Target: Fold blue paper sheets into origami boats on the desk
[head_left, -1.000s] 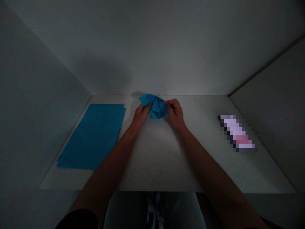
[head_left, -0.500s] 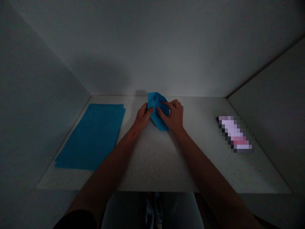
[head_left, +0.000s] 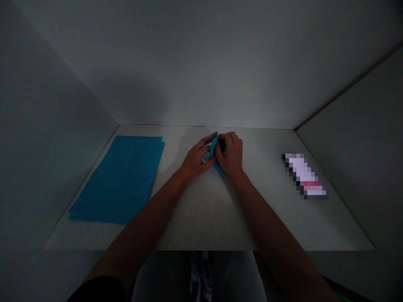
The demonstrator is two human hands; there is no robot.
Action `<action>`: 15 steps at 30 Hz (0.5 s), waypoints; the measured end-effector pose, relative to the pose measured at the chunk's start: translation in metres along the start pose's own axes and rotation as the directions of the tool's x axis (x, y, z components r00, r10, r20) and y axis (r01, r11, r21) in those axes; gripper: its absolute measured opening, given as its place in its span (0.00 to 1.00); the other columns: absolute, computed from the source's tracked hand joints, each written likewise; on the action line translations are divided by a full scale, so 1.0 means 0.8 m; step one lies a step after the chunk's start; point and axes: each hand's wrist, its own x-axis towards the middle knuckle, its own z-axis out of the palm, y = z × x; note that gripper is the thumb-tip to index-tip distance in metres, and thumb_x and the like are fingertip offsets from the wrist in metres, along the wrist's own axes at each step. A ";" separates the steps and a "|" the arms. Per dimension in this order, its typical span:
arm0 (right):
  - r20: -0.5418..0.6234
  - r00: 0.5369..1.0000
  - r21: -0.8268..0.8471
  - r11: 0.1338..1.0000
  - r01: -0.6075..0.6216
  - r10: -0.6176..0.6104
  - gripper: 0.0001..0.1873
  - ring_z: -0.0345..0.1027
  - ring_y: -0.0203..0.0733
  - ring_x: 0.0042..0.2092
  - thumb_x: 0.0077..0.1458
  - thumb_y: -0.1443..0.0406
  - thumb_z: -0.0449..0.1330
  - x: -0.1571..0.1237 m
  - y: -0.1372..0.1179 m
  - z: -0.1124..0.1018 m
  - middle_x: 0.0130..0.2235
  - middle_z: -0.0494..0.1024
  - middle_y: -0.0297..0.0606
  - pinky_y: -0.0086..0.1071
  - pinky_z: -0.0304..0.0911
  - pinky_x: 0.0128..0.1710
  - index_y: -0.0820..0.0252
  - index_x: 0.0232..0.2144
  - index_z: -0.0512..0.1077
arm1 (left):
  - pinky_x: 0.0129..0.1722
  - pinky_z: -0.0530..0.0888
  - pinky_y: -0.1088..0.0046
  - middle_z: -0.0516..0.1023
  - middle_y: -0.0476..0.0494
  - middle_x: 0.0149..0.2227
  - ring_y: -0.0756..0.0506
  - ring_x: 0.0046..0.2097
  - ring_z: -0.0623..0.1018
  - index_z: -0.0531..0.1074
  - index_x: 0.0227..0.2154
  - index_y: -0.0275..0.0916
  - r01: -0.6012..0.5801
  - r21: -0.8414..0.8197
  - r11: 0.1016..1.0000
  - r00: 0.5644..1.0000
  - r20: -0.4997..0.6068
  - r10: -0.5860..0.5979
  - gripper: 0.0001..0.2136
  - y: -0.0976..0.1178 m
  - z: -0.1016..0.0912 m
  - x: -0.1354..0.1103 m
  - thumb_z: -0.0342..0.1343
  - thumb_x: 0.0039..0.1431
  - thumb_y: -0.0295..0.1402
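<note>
Small blue paper (head_left: 213, 145) between both hands, roughly mid-table toward the far side, mostly covered by fingers; a curved strip shows upright-ish between them, and a bit more blue pokes out below, by the right thumb. Right hand (head_left: 231, 152): fingers curled, thumb against the paper, pinching it; dark gap between thumb and fingers. Left hand (head_left: 198, 160): thumb and fingers apart in a C shape, index reaching to the paper's top end, thumb to its lower part; touching, but can't tell if it grips. Pale gap visible inside the C. Exact folds hidden by the hands, can't tell shape. Table (head_left: 204, 222) pale, speckled, meets back wall (head_left: 201, 63) just beyond the hands. Left side of table: blue sheets (head_left: 116, 180), large, flat, at least two, edges slightly offset at the corners; left forearm (head_left: 154, 209) passes over their near right corner. Right side: phone (head_left: 304, 174), lying slanted, blurred into blocks, well apart from the right hand; screen unreadable, pinkish patch near its lower end. Black sleeve (head_left: 97, 289) at bottom left. Legs (head_left: 239, 277) in grey below table edge. Light dim, soft shadows around hands.
</note>
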 end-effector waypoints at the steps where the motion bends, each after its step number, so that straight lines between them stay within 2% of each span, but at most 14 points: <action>1: 0.008 1.000 0.015 1.000 0.014 -0.014 0.07 0.70 0.53 0.49 0.69 0.61 0.57 0.000 0.000 -0.001 0.45 0.77 0.43 0.47 0.62 0.50 0.53 0.46 0.71 | 0.73 0.70 0.50 0.64 0.39 0.76 0.37 0.74 0.69 0.75 0.62 0.47 0.003 0.006 1.000 1.000 -0.004 -0.003 0.19 -0.001 0.000 0.000 0.59 0.71 0.36; 4: 0.027 0.998 0.083 0.995 0.048 -0.050 0.10 0.70 0.53 0.50 0.66 0.59 0.61 0.001 0.000 -0.003 0.46 0.77 0.42 0.47 0.63 0.51 0.53 0.47 0.71 | 0.73 0.70 0.50 0.64 0.39 0.76 0.37 0.74 0.69 0.72 0.66 0.47 0.023 0.001 1.000 0.999 -0.025 -0.023 0.22 -0.003 -0.001 0.000 0.58 0.71 0.35; 7: 0.007 0.999 0.126 0.991 0.035 -0.036 0.11 0.71 0.52 0.48 0.64 0.58 0.62 0.000 0.002 -0.001 0.45 0.78 0.42 0.47 0.65 0.50 0.53 0.47 0.71 | 0.72 0.70 0.51 0.65 0.40 0.75 0.38 0.74 0.69 0.72 0.65 0.47 0.041 -0.020 0.999 0.999 -0.025 -0.042 0.20 -0.003 -0.003 0.000 0.56 0.72 0.35; 12: -0.055 0.998 0.150 0.988 -0.027 0.036 0.09 0.70 0.50 0.44 0.61 0.61 0.62 -0.002 0.006 0.002 0.42 0.77 0.40 0.45 0.66 0.45 0.53 0.44 0.71 | 0.70 0.73 0.50 0.64 0.40 0.76 0.37 0.73 0.71 0.78 0.49 0.43 0.056 0.025 0.998 0.998 0.026 -0.056 0.08 0.004 -0.005 0.001 0.56 0.72 0.36; 15: -0.080 0.994 0.157 0.986 -0.057 0.071 0.03 0.69 0.48 0.41 0.63 0.63 0.59 -0.001 0.007 0.002 0.40 0.75 0.39 0.42 0.65 0.42 0.52 0.40 0.69 | 0.70 0.74 0.50 0.63 0.39 0.76 0.37 0.72 0.72 0.76 0.39 0.42 0.030 0.060 0.998 0.999 0.033 -0.032 0.08 0.008 -0.003 0.001 0.56 0.73 0.37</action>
